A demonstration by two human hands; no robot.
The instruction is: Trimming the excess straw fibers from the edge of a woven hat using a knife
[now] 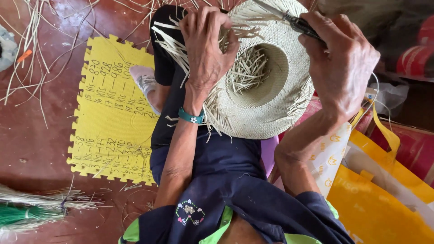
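Note:
A pale woven straw hat (266, 110) lies upside down on my lap, its crown hollow facing up and loose straw ends sticking out all round the brim. My left hand (208, 43) grips the hat's brim at the left, fingers curled over the fringe. My right hand (341, 63) holds dark-handled scissors (294, 20) at the hat's upper right edge; the blades point left over the brim. A teal band sits on my left wrist.
A yellow foam puzzle mat (113, 113) with handwriting lies on the red floor at left. Loose straw strands (31, 58) are scattered at upper left, a broom (31, 212) at lower left. Yellow and white bags (379, 194) crowd the right.

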